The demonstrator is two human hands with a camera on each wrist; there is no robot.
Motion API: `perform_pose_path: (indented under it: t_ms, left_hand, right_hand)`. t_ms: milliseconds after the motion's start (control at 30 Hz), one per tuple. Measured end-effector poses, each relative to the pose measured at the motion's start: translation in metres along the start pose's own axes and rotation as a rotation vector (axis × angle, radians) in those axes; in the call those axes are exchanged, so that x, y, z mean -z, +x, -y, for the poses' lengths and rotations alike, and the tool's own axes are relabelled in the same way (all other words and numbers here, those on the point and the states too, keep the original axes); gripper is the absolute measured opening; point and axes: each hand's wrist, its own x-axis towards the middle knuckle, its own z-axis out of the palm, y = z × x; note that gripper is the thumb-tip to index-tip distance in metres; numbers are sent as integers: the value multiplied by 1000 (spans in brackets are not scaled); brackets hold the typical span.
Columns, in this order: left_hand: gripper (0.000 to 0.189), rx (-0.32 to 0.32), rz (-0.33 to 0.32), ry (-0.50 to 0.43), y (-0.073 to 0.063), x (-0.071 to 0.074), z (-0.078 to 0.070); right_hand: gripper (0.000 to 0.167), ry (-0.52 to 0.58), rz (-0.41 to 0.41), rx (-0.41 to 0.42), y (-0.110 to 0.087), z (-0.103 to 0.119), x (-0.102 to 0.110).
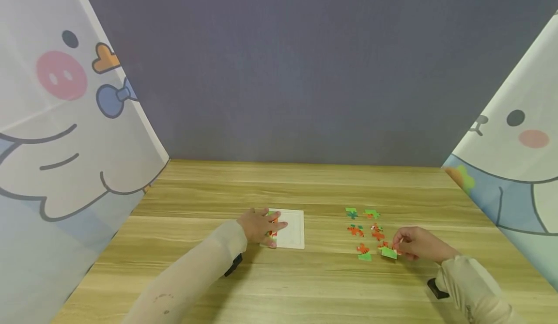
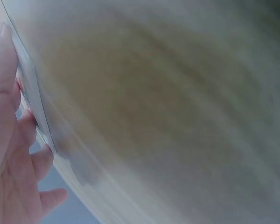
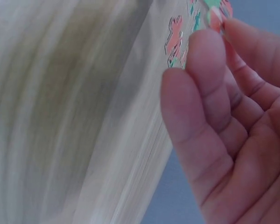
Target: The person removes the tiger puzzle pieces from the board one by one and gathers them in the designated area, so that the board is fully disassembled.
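Note:
My left hand (image 1: 259, 226) rests with spread, straight fingers on the left part of a white puzzle tray (image 1: 292, 232). Red and green pieces in the tray show between those fingers, mostly hidden. The left wrist view catches the hand (image 2: 14, 140) along the tray's edge (image 2: 35, 93). To the right, my right hand (image 1: 420, 244) pinches a green and red puzzle piece (image 1: 389, 253) between thumb and forefinger, its near edge tilted. Close up, a bit of that piece (image 3: 215, 19) shows at the fingertips in the right wrist view.
Several loose puzzle pieces lie in two columns left of the right hand, among them a green and teal one (image 1: 351, 212), a red one (image 1: 355, 230) and a red-green one (image 1: 364, 252). A grey wall (image 1: 305, 96) backs the wooden table (image 1: 218, 183); printed cloths hang at both sides.

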Motion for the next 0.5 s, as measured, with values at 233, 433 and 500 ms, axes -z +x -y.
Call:
perform_pose_path:
  t_ms: [233, 433, 500]
  left_hand:
    - [77, -2, 7, -24, 0, 0, 1]
    - [77, 6, 3, -14, 1, -1, 1]
    - [78, 10, 5, -10, 1, -1, 0]
  right_hand:
    - [10, -19, 42, 46, 4, -1, 3]
    - [11, 18, 102, 67, 9, -3, 4]
    - [12, 33, 117, 68, 11, -4, 5]
